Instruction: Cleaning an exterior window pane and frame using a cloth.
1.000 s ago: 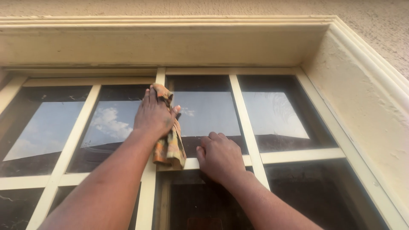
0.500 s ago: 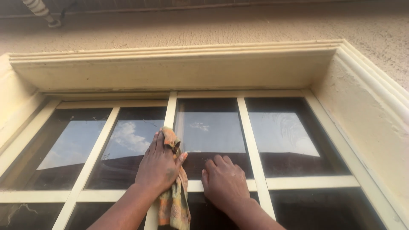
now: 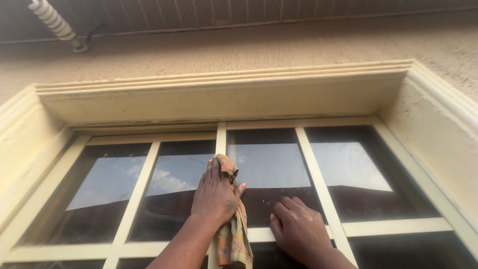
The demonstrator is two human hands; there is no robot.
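Note:
My left hand (image 3: 215, 194) presses an orange and green patterned cloth (image 3: 233, 238) flat against the cream vertical bar (image 3: 220, 137) in the middle of the window. The cloth's top pokes out above my fingers and its lower end hangs down past my wrist. My right hand (image 3: 298, 230) rests flat on the dark glass pane (image 3: 269, 164) just right of that bar, fingers together, holding nothing. Both forearms rise from the bottom edge of the view.
The window has cream bars dividing several dark panes that reflect sky and a roofline. A deep cream plaster reveal (image 3: 428, 134) frames it on the right and top. Rough beige wall sits above, with a white ribbed insulator (image 3: 55, 22) at top left.
The view has tilted up, showing more wall and the eave above. My left hand with the cloth sits lower in the picture, still on the centre bar; my right hand stays on the glass.

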